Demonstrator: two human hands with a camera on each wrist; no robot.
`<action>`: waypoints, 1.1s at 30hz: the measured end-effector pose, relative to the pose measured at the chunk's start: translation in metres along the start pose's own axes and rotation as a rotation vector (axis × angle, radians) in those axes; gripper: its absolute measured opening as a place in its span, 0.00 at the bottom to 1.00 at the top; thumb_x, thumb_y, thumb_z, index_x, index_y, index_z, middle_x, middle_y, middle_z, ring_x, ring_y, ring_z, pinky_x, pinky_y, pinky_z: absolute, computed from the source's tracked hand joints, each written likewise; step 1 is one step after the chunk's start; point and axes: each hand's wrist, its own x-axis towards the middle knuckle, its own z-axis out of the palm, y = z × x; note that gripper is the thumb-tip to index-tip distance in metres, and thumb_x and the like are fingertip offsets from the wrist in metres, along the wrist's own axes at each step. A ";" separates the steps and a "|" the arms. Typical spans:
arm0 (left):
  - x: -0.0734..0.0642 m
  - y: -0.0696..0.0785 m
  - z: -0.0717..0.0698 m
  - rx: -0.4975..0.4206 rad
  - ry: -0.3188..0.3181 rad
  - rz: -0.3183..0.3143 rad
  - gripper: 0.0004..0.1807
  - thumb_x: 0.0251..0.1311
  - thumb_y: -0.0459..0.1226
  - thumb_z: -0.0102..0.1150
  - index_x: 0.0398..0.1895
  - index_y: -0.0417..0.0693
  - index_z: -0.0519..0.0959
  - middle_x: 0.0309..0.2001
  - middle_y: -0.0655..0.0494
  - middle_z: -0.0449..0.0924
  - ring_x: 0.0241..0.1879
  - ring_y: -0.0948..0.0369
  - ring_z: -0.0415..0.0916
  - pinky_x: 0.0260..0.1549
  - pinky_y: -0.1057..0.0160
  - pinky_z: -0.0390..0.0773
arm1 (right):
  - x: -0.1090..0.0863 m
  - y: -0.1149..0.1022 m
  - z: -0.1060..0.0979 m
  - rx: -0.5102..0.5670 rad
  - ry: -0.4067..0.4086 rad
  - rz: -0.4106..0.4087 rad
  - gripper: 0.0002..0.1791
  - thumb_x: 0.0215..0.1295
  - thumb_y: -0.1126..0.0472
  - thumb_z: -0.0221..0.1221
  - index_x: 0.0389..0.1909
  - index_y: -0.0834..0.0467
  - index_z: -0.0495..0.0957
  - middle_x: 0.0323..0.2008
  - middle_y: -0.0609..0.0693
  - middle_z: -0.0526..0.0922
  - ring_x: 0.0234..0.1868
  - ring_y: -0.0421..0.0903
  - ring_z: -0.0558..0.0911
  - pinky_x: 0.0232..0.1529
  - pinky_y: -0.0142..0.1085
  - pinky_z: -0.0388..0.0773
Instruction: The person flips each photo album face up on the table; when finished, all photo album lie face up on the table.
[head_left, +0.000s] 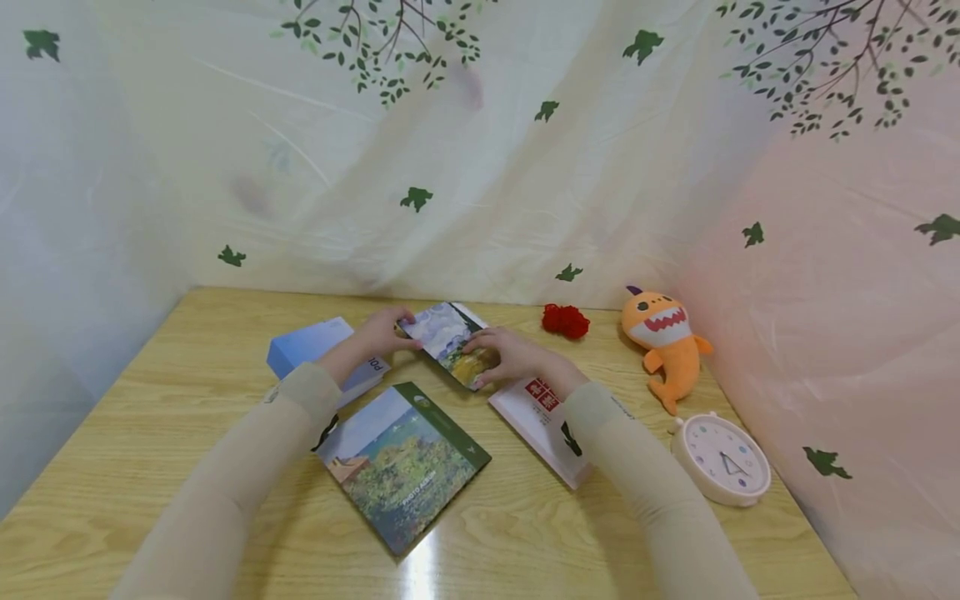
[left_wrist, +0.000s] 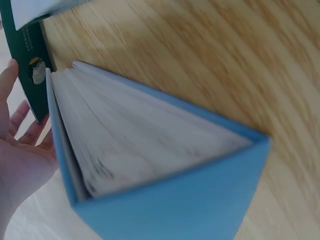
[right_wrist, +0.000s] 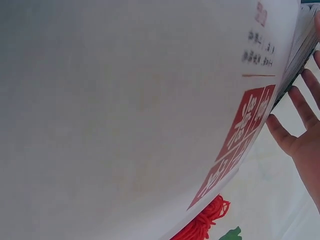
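At the back middle of the table, both hands hold a photo album [head_left: 447, 337] with a painted cover of pale swirls and yellow. My left hand [head_left: 381, 332] grips its left end, thumb and fingers on opposite sides; a green band with an emblem [left_wrist: 38, 71] shows there in the left wrist view. My right hand [head_left: 512, 354] holds the right end, fingers spread along its edge. A second album [head_left: 408, 467], marked PHOTO ALBUM with a green spine band, lies flat in front. Partly under my left forearm is a thick blue-and-white book [head_left: 311, 342].
Beneath my right forearm lies a pale book [head_left: 536, 417] with red square lettering. Red yarn [head_left: 565, 321] sits near the back edge. On the right are an orange shark plush [head_left: 671, 350] and a pink round clock [head_left: 722, 458]. A printed curtain [head_left: 480, 167] hangs behind.
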 end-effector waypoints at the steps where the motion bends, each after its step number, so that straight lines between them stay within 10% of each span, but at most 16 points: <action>1: -0.001 -0.001 0.000 0.020 -0.001 0.019 0.29 0.56 0.43 0.65 0.55 0.33 0.71 0.56 0.36 0.72 0.55 0.42 0.69 0.57 0.46 0.68 | 0.000 0.000 0.000 0.005 -0.005 0.001 0.33 0.54 0.47 0.67 0.61 0.52 0.72 0.66 0.57 0.65 0.68 0.56 0.62 0.67 0.50 0.60; 15: -0.009 -0.012 -0.010 0.223 -0.121 0.155 0.32 0.55 0.41 0.66 0.63 0.41 0.68 0.62 0.36 0.66 0.62 0.38 0.61 0.64 0.39 0.55 | -0.005 0.000 -0.001 0.043 -0.056 -0.011 0.35 0.56 0.50 0.66 0.65 0.52 0.68 0.70 0.55 0.59 0.70 0.56 0.57 0.67 0.50 0.59; 33: -0.039 0.000 -0.013 0.261 -0.022 0.239 0.37 0.54 0.44 0.67 0.65 0.38 0.65 0.62 0.36 0.66 0.62 0.39 0.61 0.62 0.40 0.60 | -0.037 -0.033 0.005 0.099 -0.079 -0.021 0.37 0.56 0.49 0.66 0.66 0.49 0.66 0.70 0.48 0.60 0.67 0.48 0.64 0.57 0.44 0.74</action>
